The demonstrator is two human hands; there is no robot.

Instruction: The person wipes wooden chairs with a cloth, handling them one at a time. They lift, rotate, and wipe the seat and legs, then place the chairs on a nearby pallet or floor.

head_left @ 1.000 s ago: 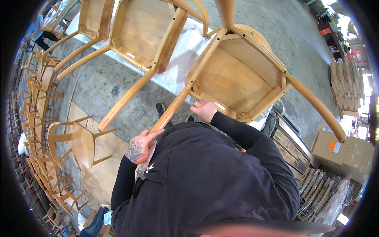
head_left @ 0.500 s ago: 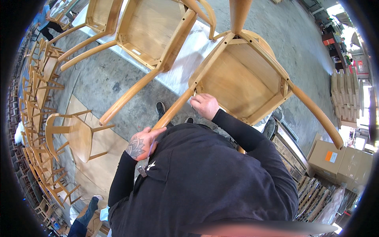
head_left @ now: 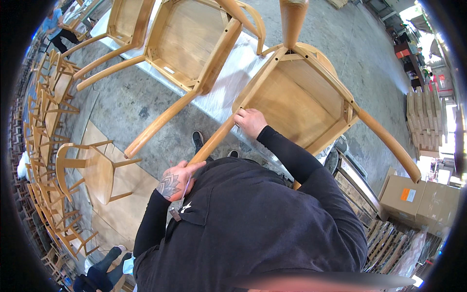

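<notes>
Now both hands, left hand and right hand, clasp the upturned chair's leg beside open concrete floor.

We cannot see the fingers of our left hand behind the pale wooden chair leg. Our black-shirted torso hides the leg's end. The far upturned wooden chair is cut off.
</notes>
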